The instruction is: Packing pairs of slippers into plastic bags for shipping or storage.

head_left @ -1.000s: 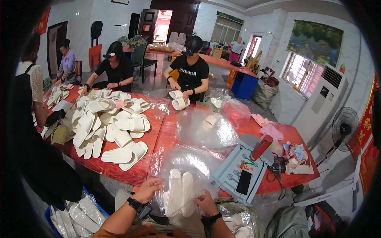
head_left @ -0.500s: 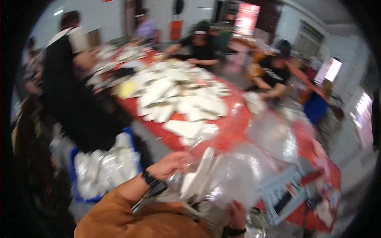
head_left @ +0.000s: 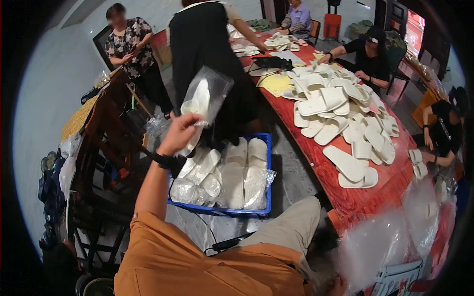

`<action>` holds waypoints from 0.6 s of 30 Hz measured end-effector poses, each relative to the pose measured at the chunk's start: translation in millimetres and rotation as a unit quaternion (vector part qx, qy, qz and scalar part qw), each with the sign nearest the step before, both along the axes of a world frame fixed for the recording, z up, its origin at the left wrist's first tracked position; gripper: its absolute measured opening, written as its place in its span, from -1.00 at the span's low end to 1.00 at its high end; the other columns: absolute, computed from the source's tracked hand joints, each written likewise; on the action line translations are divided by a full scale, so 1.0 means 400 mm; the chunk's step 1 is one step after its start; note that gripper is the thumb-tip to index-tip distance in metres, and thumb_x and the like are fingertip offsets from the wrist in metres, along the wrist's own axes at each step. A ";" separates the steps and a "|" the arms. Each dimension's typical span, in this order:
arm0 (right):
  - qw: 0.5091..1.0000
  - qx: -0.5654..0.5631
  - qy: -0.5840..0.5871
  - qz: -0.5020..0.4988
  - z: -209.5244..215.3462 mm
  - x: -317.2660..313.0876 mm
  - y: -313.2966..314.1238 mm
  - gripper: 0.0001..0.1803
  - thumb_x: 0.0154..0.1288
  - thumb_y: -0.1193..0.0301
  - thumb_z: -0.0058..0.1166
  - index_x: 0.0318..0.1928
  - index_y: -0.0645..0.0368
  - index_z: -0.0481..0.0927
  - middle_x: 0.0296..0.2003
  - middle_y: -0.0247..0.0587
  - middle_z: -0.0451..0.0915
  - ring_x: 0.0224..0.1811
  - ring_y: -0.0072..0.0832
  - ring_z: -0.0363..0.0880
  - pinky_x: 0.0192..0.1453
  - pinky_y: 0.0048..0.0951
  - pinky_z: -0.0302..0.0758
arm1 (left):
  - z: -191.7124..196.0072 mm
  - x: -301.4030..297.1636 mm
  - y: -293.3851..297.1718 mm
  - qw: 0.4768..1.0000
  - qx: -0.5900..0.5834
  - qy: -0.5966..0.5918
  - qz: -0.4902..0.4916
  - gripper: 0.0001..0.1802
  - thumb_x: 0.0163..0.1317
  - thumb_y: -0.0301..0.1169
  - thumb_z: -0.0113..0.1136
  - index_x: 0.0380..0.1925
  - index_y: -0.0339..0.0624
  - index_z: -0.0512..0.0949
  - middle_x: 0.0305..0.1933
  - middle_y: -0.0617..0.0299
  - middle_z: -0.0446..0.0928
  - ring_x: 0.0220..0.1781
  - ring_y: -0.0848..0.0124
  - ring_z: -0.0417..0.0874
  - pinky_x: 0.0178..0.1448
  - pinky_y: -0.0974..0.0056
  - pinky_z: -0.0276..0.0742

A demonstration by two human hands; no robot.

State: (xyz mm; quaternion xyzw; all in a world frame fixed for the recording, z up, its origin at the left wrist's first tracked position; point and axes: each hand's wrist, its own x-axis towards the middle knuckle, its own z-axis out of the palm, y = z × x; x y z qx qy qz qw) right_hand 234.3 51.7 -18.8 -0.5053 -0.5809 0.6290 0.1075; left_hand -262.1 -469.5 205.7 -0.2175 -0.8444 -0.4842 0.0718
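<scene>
My left hand (head_left: 181, 132) is closed on a clear plastic bag (head_left: 215, 96) with white slippers (head_left: 197, 101) inside. It is raised above the far left part of a blue crate (head_left: 237, 213). Bagged white slippers (head_left: 233, 182) lie in the crate, some soles up. At the lower edge, my right hand (head_left: 338, 286) shows only in part, low by my leg and near clear plastic bags (head_left: 370, 246); its fingers cannot be made out.
A red table (head_left: 385, 197) on the right carries a heap of unbagged white slippers (head_left: 321, 101). A person in a black apron (head_left: 207, 49) stands just beyond the crate. Dark wooden furniture (head_left: 98, 143) is on the left. A light blue plastic basket (head_left: 400, 276) sits at the lower right.
The view has turned left, toward the crate. My left hand has swung left and away from my lap and now holds the bagged slippers over the crate. My right hand is now lower in view.
</scene>
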 end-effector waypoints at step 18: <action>0.994 0.107 0.002 0.016 0.002 -0.011 -0.055 -0.78 0.45 0.31 0.01 -0.23 0.22 0.57 -0.46 -0.30 0.57 -0.49 -0.54 0.47 -0.41 -0.49 0.39 | -0.713 0.127 -0.234 0.922 -0.284 -0.225 0.134 -0.70 0.11 -0.29 0.17 -0.29 -0.24 0.72 -0.28 -0.11 0.68 -0.20 0.00 0.70 0.00 0.04 0.59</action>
